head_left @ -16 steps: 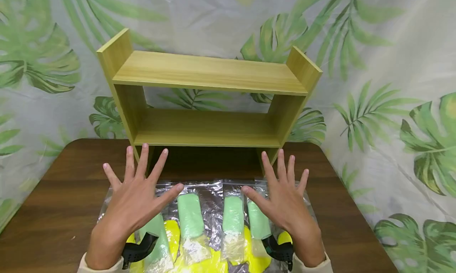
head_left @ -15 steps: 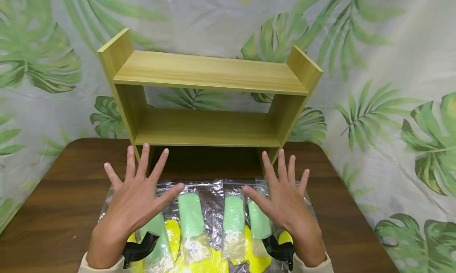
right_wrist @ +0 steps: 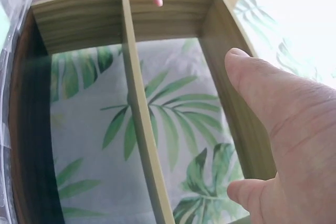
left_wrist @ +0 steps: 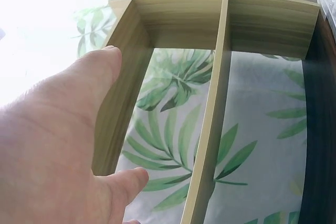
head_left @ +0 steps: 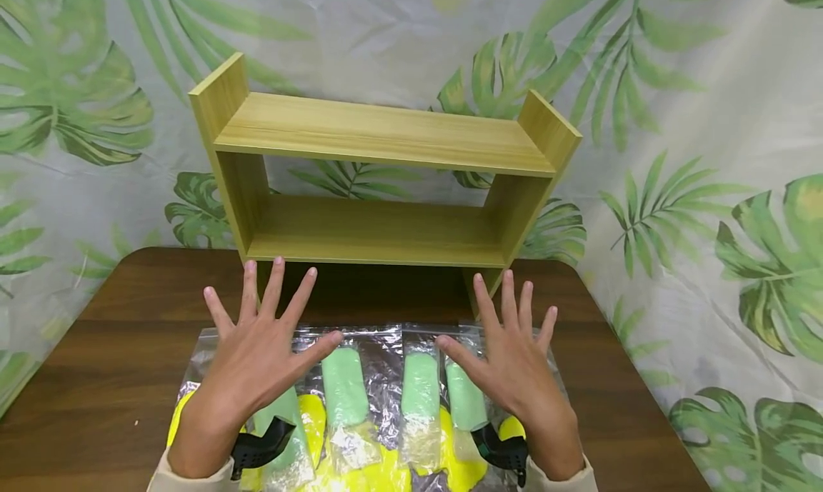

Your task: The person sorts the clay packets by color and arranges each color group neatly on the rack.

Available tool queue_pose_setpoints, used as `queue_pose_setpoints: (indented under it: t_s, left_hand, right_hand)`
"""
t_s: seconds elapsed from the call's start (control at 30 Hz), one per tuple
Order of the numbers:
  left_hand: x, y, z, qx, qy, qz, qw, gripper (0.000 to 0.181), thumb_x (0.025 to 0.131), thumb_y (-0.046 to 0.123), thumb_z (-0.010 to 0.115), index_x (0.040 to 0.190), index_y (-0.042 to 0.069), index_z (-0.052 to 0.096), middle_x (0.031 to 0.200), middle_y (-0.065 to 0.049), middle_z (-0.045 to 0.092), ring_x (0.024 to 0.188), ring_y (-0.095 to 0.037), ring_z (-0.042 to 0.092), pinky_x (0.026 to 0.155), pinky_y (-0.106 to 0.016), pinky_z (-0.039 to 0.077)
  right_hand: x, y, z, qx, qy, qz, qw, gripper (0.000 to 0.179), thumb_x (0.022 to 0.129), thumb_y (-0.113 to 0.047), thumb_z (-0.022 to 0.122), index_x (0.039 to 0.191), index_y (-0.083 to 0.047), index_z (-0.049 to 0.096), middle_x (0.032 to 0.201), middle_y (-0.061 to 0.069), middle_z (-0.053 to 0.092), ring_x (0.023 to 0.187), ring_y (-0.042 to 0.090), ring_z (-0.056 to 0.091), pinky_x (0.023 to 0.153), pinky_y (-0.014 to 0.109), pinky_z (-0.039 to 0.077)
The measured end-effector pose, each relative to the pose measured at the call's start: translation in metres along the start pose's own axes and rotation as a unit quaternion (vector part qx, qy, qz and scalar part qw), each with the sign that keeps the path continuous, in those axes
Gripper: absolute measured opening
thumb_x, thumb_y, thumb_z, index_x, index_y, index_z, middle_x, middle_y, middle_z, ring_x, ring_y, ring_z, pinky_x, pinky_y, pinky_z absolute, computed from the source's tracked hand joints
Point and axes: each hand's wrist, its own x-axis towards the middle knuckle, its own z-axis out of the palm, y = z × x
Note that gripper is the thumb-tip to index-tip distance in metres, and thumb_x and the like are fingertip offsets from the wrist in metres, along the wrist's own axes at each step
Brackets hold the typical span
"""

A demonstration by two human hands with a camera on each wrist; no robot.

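Both bare hands are spread with fingers straight and nothing held. My left hand hovers over the left part of a row of clear zip bags, its fingertips overlapping the shelf's lower left in the head view. My right hand mirrors it over the right part. Inside the bags show pale green slabs and bright yellow, flattened pieces. The hands and wrists hide part of the bags. In the left wrist view the thumb side of the left hand shows before the shelf; the right hand appears likewise.
A light wooden two-tier shelf with raised sides stands at the back of the dark brown table. Behind it hangs a leaf-patterned cloth. Black wrist cameras are strapped to both wrists.
My left hand has shifted slightly to the right, uncovering more of the leftmost bag and its yellow piece. The head view has tilted a little. The right hand stays nearly still.
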Motion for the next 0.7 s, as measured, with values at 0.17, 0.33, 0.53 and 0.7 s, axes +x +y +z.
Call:
queue_pose_setpoints:
  t_s: [0.17,0.33,0.53,0.7]
  left_hand:
    - [-0.0013,0.0028,-0.0015,0.010,0.005,0.003,0.9999,0.090,0.085,0.077,0.041,0.156,0.029,0.011,0.161,-0.014,0.001,0.144,-0.040,-0.014,0.097,-0.066,-0.024]
    - [-0.0018,0.0074,-0.0007,0.021,-0.001,0.005,0.9998,0.092,0.083,0.079,0.039,0.156,0.030,0.012,0.161,-0.013,0.001,0.144,-0.040,-0.013,0.099,-0.066,-0.023]
    - [-0.0011,0.0093,-0.0006,0.026,0.004,0.012,0.9996,0.091,0.084,0.079,0.039,0.156,0.029,0.012,0.162,-0.012,0.000,0.145,-0.039,-0.014,0.099,-0.066,-0.022]
    - [-0.0001,0.0070,-0.0036,0.024,0.016,0.011,0.9995,0.090,0.084,0.077,0.042,0.156,0.030,0.012,0.162,-0.011,0.001,0.145,-0.036,-0.015,0.101,-0.066,-0.019]
  right_hand:
    - [-0.0020,-0.0001,-0.0019,-0.001,0.001,0.003,1.0000,0.092,0.086,-0.072,0.047,0.154,-0.035,-0.003,0.158,0.004,-0.021,0.143,0.032,-0.023,0.102,0.067,-0.018]
    - [-0.0068,0.0027,-0.0040,0.011,-0.017,0.012,0.9997,0.092,0.087,-0.071,0.047,0.154,-0.034,-0.005,0.158,0.005,-0.022,0.142,0.033,-0.025,0.101,0.067,-0.019]
    - [-0.0052,0.0034,-0.0071,0.017,-0.013,0.004,0.9998,0.091,0.088,-0.070,0.047,0.155,-0.033,-0.004,0.158,0.006,-0.021,0.142,0.033,-0.025,0.101,0.067,-0.020]
    - [-0.0030,0.0066,-0.0078,0.035,-0.013,0.001,0.9993,0.092,0.088,-0.068,0.049,0.155,-0.033,-0.003,0.159,0.006,-0.019,0.142,0.035,-0.023,0.101,0.067,-0.020]
